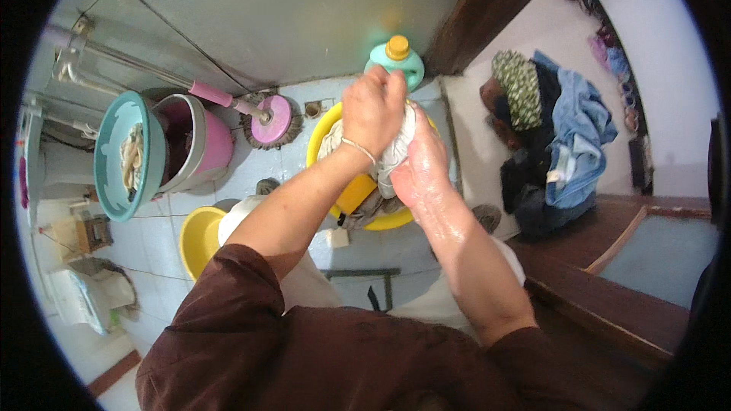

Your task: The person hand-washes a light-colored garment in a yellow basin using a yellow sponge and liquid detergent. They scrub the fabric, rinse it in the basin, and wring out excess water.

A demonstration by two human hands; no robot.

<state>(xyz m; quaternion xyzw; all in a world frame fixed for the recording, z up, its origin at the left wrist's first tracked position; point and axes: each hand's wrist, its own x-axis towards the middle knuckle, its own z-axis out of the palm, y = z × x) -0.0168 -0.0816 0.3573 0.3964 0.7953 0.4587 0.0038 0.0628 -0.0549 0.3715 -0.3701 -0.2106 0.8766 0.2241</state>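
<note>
A wet white cloth (395, 151) is bunched between my two hands above a yellow basin (313, 151). My left hand (372, 111) is closed over the upper part of it, blurred, with a thin band on the wrist. Wet and shiny, my right hand (421, 154) grips the cloth from the right side. More pale cloth (330, 139) lies in the basin, along with greyish-brown fabric (371, 210) and a yellow object (355, 194) whose kind I cannot tell. My hands hide much of the basin's inside.
Behind the basin stands a teal bottle (394, 62) with a yellow cap. A pale block (337, 238) lies on the tiles. Leftward are a pink mop (271, 119), a pink bucket (217, 142), a teal basin (105, 165) and another yellow basin (197, 239). Clothes (577, 137) are heaped right.
</note>
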